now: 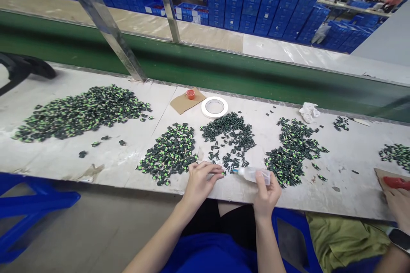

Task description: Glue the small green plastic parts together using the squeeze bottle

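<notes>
My left hand (pixel 205 180) is closed in a pinch on a small black-and-green part (pixel 224 173) near the table's front edge. In my right hand (pixel 268 194) lies a clear squeeze bottle (pixel 256 175), held on its side. Its thin blue tip (pixel 235 171) points left at the part, with a small gap between them. Just beyond my hands is a pile of small plain black pieces (pixel 229 130). Black-and-green parts are heaped left of it (pixel 171 151), and another such heap (pixel 290 153) sits to the right of the bottle.
A large heap of black-and-green parts (pixel 86 113) covers the table's left. Behind are a roll of white tape (pixel 214 107), cardboard (pixel 181 104) with a red cup (pixel 190 94), and crumpled tissue (pixel 309 112). At far right, another person's hand (pixel 400 207) holds a red object (pixel 397 182).
</notes>
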`<state>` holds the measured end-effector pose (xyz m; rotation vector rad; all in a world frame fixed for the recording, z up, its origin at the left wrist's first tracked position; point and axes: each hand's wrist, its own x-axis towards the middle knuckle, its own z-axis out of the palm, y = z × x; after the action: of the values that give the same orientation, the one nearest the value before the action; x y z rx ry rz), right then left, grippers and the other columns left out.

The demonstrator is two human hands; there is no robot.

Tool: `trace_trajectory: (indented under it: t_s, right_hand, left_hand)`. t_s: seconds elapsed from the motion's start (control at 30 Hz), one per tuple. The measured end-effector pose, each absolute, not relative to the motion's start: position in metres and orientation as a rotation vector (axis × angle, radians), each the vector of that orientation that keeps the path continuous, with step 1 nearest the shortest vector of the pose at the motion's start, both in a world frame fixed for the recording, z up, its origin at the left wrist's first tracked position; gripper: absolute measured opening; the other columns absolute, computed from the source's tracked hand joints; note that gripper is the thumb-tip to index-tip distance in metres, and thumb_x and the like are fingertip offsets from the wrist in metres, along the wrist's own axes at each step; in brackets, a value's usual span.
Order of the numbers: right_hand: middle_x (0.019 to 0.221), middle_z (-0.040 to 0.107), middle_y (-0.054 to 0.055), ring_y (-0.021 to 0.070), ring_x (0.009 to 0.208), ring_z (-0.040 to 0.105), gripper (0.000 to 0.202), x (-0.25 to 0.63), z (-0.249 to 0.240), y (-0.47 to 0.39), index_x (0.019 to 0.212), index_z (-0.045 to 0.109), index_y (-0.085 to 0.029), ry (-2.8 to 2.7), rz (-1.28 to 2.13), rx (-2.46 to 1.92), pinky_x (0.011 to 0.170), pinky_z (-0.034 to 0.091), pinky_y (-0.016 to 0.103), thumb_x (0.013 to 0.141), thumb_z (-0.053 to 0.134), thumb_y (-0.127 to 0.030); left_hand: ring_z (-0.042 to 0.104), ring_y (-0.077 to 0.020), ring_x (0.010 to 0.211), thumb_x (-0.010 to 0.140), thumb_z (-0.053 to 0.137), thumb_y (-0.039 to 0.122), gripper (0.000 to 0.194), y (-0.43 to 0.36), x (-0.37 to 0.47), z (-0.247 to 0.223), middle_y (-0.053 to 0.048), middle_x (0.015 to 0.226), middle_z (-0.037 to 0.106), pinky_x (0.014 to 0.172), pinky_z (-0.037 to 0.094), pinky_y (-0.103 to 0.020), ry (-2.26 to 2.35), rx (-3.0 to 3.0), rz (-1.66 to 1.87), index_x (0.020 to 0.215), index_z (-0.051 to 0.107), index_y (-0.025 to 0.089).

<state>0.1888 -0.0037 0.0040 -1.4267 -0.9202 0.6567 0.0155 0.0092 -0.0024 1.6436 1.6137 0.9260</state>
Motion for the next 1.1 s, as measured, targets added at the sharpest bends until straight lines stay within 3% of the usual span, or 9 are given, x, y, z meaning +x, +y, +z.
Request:
trace_trajectory:
  t_s: [0.13,0.3,0.5,0.6,0.7,0.8,1.1]
  right_hand:
    - [0.074,0.059,0.000,0.0151,0.067,0.057,0.032,0.194,0.007,0.007,0.086,0.057,-0.017,-0.767,0.531,-1.387,0.061,0.045,0.026,0.073,0.069,-0.044]
    - [0.092,0.065,0.006,0.0201,0.085,0.064,0.051,0.199,0.013,0.036,0.097,0.047,-0.021,-0.845,0.515,-1.500,0.080,0.049,0.035,0.060,0.079,-0.037]
    - [0.104,0.066,0.012,0.0249,0.092,0.065,0.069,0.200,0.008,0.045,0.118,0.046,-0.018,-0.978,0.603,-1.660,0.083,0.049,0.039,0.060,0.075,-0.043]
    - [0.109,0.064,0.014,0.0243,0.086,0.062,0.081,0.198,0.008,0.030,0.126,0.046,-0.015,-1.041,0.393,-1.752,0.081,0.048,0.040,0.059,0.077,-0.048]
    - [0.098,0.064,0.010,0.0202,0.075,0.057,0.059,0.195,0.009,0.009,0.116,0.059,-0.017,-1.177,0.103,-1.779,0.076,0.047,0.037,0.070,0.071,-0.052]
    - [0.087,0.061,0.007,0.0195,0.076,0.057,0.034,0.190,0.006,-0.005,0.091,0.071,-0.020,-1.416,0.105,-1.695,0.071,0.047,0.033,0.086,0.057,-0.050]
    - [0.079,0.060,0.008,0.0236,0.077,0.048,0.032,0.181,-0.006,-0.001,0.079,0.074,-0.024,-1.631,0.202,-1.710,0.069,0.043,0.037,0.092,0.051,-0.043]
  left_hand:
    - [0.070,-0.0249,0.083,0.072,0.076,0.013,0.015,0.009,0.015,-0.001,-0.002,0.086,0.077,0.087,0.032,-0.049,1.594,1.639,0.901,0.080,0.071,0.024]
    - [0.069,-0.0222,0.083,0.076,0.072,0.016,0.012,0.008,0.014,-0.001,-0.001,0.089,0.077,0.088,0.033,-0.046,1.572,1.746,0.881,0.084,0.071,0.025]
    - [0.065,-0.0210,0.089,0.077,0.072,0.016,0.015,0.006,0.011,-0.003,0.001,0.090,0.076,0.085,0.032,-0.041,1.596,1.922,0.865,0.087,0.070,0.027]
    - [0.062,-0.0225,0.094,0.078,0.071,0.018,0.012,0.005,0.010,-0.004,-0.001,0.092,0.074,0.083,0.033,-0.040,1.609,1.994,0.870,0.087,0.070,0.026]
    - [0.060,-0.0231,0.096,0.080,0.068,0.019,0.008,0.005,0.010,-0.006,-0.002,0.092,0.072,0.082,0.035,-0.039,1.603,2.043,0.855,0.083,0.071,0.026]
    - [0.058,-0.0229,0.095,0.083,0.065,0.018,0.009,0.005,0.012,-0.007,-0.002,0.092,0.071,0.081,0.036,-0.038,1.597,2.059,0.835,0.083,0.071,0.025]
    - [0.064,-0.0218,0.088,0.087,0.056,0.022,0.012,0.002,0.011,-0.002,-0.002,0.089,0.073,0.082,0.042,-0.038,1.601,1.842,0.950,0.088,0.068,0.025]
